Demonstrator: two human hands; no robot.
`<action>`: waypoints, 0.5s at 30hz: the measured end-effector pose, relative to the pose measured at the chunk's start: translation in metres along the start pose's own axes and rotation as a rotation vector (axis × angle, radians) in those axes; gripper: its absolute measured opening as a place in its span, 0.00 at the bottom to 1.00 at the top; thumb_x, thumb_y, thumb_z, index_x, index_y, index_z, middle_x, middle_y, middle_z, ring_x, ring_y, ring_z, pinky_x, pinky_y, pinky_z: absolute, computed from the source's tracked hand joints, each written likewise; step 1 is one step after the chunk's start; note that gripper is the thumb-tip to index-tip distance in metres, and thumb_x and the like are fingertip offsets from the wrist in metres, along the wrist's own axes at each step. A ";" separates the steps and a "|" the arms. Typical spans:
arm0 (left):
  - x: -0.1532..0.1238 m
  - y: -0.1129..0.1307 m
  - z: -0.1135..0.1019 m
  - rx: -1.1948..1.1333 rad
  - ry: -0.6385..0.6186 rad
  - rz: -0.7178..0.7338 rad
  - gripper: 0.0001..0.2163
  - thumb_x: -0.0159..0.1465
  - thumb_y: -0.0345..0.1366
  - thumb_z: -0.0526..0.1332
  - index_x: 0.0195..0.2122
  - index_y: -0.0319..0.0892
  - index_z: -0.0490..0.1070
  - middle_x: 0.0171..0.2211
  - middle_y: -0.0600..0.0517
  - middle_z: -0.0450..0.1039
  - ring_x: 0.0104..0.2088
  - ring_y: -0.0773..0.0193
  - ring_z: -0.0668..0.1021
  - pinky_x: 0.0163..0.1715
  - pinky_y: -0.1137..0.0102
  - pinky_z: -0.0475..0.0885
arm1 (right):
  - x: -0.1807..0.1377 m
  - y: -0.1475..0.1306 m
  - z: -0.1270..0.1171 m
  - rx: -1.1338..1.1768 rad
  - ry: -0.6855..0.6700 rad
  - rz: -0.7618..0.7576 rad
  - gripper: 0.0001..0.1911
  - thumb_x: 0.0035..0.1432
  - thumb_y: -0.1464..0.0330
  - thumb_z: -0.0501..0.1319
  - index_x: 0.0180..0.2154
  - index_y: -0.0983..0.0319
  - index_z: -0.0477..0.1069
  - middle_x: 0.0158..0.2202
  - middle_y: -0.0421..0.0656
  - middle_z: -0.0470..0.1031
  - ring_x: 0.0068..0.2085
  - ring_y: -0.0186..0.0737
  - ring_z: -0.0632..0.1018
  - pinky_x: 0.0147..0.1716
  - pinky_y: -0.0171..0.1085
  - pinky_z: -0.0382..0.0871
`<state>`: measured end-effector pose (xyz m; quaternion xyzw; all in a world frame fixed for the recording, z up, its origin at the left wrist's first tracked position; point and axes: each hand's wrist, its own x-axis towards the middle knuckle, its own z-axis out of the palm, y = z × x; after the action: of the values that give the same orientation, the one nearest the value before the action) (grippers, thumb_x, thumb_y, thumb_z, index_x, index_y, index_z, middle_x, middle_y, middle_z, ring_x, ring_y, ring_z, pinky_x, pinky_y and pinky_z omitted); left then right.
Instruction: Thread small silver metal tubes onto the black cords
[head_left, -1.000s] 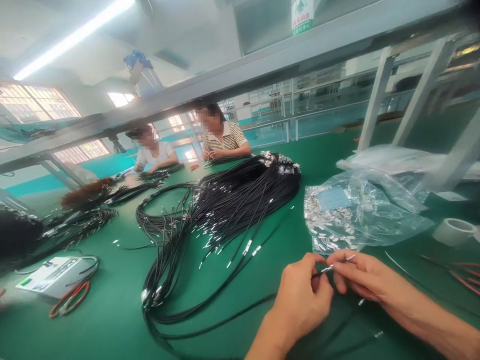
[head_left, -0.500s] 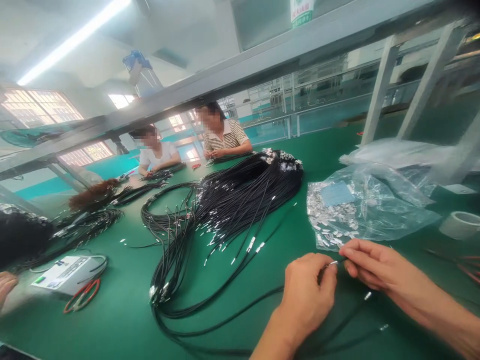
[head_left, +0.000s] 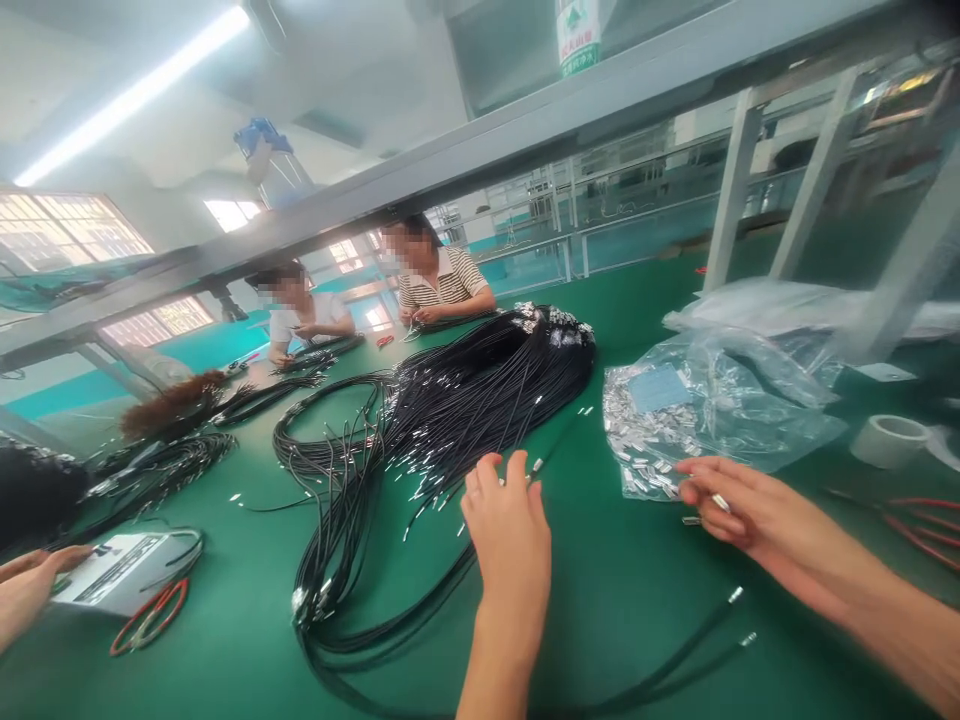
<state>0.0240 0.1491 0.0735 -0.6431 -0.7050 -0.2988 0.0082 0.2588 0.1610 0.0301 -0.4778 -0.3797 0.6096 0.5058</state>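
My left hand (head_left: 508, 530) reaches forward over the green table (head_left: 585, 600), fingers together and extended onto the metal-tipped ends of the big bundle of black cords (head_left: 480, 390). My right hand (head_left: 739, 515) hovers at the mouth of a clear plastic bag (head_left: 712, 415) of small silver metal clasps, pinching one small silver clasp (head_left: 720, 502) between thumb and fingers. A black cord with metal tips (head_left: 697, 640) lies loose on the table in front of me.
Two people (head_left: 442, 285) sit across the table with more cord bundles. Another person's hand (head_left: 26, 590) sits at the left edge beside a white box (head_left: 112, 570) and red rings. A tape roll (head_left: 889, 440) and red cords lie at right. A metal rack spans overhead.
My hands have separated: the left hand let go of the cord end and moved forward-left to the bundle. The right hand shifted toward the bag. The worked cord now lies on the table.
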 end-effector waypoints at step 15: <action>-0.048 0.038 0.029 -0.395 -0.766 0.095 0.03 0.57 0.30 0.60 0.30 0.42 0.73 0.28 0.50 0.73 0.31 0.60 0.73 0.31 0.69 0.63 | 0.032 0.019 -0.014 -1.068 0.062 -0.267 0.20 0.62 0.54 0.43 0.37 0.58 0.66 0.30 0.42 0.72 0.33 0.45 0.72 0.35 0.40 0.60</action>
<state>0.0774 0.1185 0.0460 -0.7285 -0.5560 -0.1669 -0.3637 0.2664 0.1879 0.0026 -0.6332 -0.6786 0.2486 0.2771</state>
